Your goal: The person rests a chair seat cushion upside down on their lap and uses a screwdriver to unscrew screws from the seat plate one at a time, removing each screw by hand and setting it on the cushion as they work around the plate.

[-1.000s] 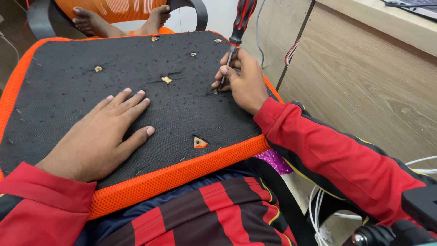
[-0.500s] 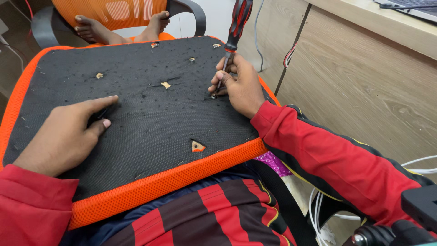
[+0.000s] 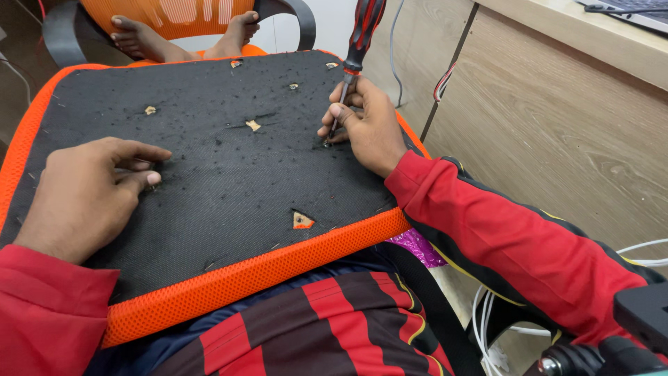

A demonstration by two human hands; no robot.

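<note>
Head view, nearest first: my lap in red and black stripes fills the bottom of the frame, and across it rests the seat pad (image 3: 209, 181), underside up, black fabric with an orange mesh border running along the near edge. A small triangular tear (image 3: 302, 221) shows orange through the black, low and centre-right.

My left hand (image 3: 87, 195) lies at the left of the frame, palm down on the black fabric, fingers loosely curled with the tips pressing into the cloth; it holds nothing, only steadies the pad. My right hand (image 3: 369, 125) sits right of centre and farther up, closed around the shaft of the screwdriver (image 3: 355, 59). The driver's long axis runs nearly upright in the picture, leaning a little to the right: the red and black handle rises to the top edge, while the tip meets the pad just left of my right fingers. So the working point lies under my right hand, well apart from the left.

Farther along the pad, several small tan spots dot the fabric toward the upper middle. Beyond the far edge, at the upper left, someone's bare feet (image 3: 181, 38) rest on an orange chair. A wooden cabinet front (image 3: 557, 132) fills the right side, with cables hanging beside it.
</note>
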